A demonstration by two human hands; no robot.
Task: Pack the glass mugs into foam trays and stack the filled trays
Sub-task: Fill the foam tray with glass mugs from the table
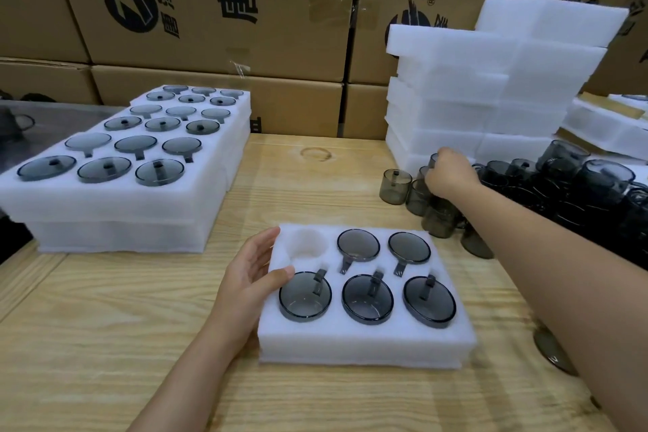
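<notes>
The white foam tray [364, 337] is laid long side left to right. Five smoky grey round glass mugs [305, 296] are sunk in it, handles turned toward its middle. Its left edge is touched by the left hand [250, 277], fingers loose. Behind its right corner, a loose mug [433, 160] is gripped by the curled right hand [449, 174].

Premises: a warehouse packing station. Printed cardboard cartons [217, 10] are stacked in tiers behind a wooden table [105, 326]. On the table stand a pile of white foam trays [491, 88] and a mass of loose smoked glass mugs [578, 186].
</notes>
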